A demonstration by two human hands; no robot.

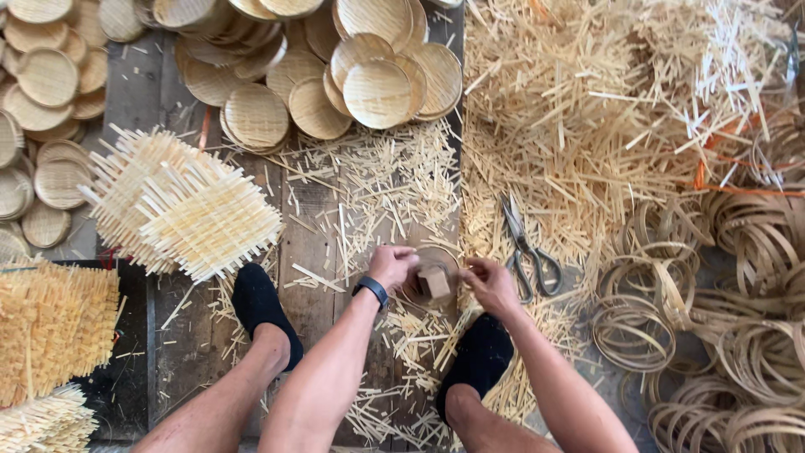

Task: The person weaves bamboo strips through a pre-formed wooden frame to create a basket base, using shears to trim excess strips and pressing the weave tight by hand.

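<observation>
Left hand (392, 266) curls over the rim of a small round woven bamboo piece (422, 288), fingers pressed down on it; the watch (371, 290) sits on that wrist. Right hand (489, 283) pinches the piece's right edge, fingertips together. A small wooden block (434, 282) stands on the piece between both hands, probably a form, hard to tell. The piece lies on the plank floor (314, 252) between two feet in black socks (262, 306), mostly hidden by hands and block. Scissors (527, 247) lie just right of the right hand, on bamboo offcuts (587, 126). Square woven mats (180, 205) sit to the left, finished round trays (377, 88) above, coiled bamboo hoops (738, 335) at right, cut off by the frame edge.
</observation>
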